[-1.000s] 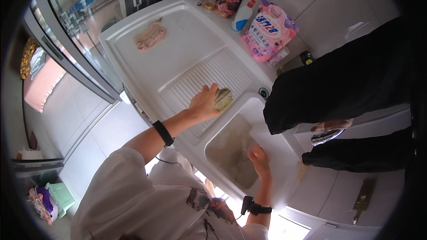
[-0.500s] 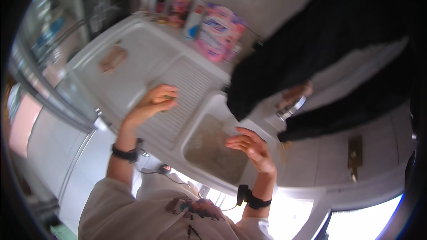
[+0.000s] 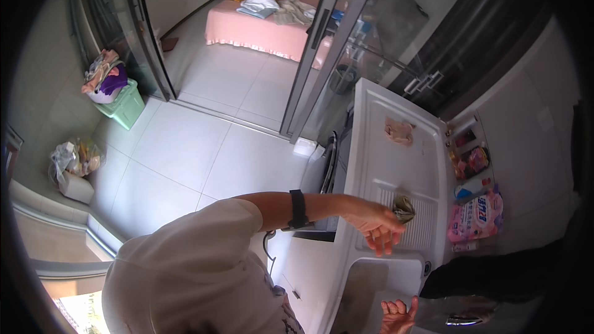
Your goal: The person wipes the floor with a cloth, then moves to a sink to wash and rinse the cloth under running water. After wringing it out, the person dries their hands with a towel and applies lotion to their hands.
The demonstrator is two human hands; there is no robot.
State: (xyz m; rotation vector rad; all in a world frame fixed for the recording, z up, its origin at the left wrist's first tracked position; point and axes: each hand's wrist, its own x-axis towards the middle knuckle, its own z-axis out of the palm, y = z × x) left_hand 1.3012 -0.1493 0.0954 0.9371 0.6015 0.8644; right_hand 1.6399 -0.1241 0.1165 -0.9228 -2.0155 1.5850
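Over the ridged washboard part of a white laundry sink point(image 3: 436, 170), my left hand point(image 3: 373, 224) hangs with its fingers loosely spread. Right beside it, a small crumpled olive-green cloth point(image 3: 404, 209) rests on the ridges; whether the hand touches it is hard to tell. My right hand point(image 3: 398, 316) is at the lower edge of the view, above the basin point(image 3: 354, 290), fingers apart and nothing in them. A beige-pink cloth point(image 3: 399, 131) lies flat on the far part of the sink top.
Bottles and a pink detergent pouch point(image 3: 476, 215) line the sink's right side. Dark clothing point(image 3: 495, 270) hangs over a metal tap point(image 3: 464, 320). To the left are a green bin point(image 3: 127, 106) heaped with clothes, a sliding glass door point(image 3: 312, 49) and a pink-covered bed point(image 3: 247, 32) beyond.
My view has swung left, bringing the doorway, bin and bed into sight. The sink now sits at the right. The olive-green cloth shows clearly beside my left hand.
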